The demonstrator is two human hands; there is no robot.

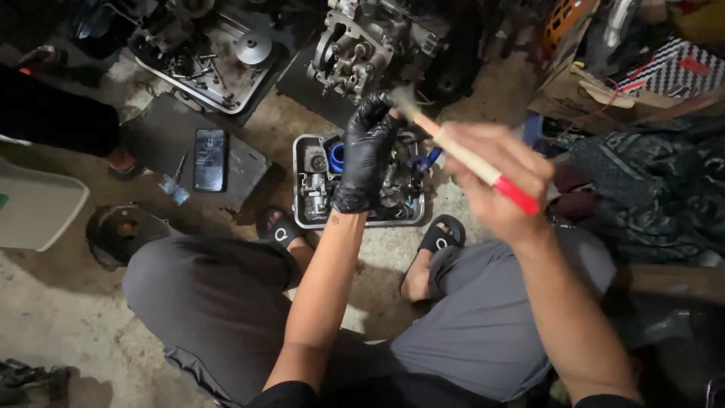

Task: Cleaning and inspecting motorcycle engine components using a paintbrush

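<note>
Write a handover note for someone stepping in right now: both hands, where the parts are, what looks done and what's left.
Left hand, in a black glove, is raised over the metal tray, fingertips at the bristles of the paintbrush.
Right hand, bare, grips the paintbrush by its wood and red handle.
The tray sits on the floor between the feet, holding engine parts and a blue ring.
An engine block and a second parts tray lie beyond; a phone rests to the left.
Done: parts sit in trays.
Left: cannot tell which parts are brushed.

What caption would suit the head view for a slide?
Gloved left hand touches the bristles of a paintbrush held by the bare right hand, above a metal tray of engine parts.
</note>
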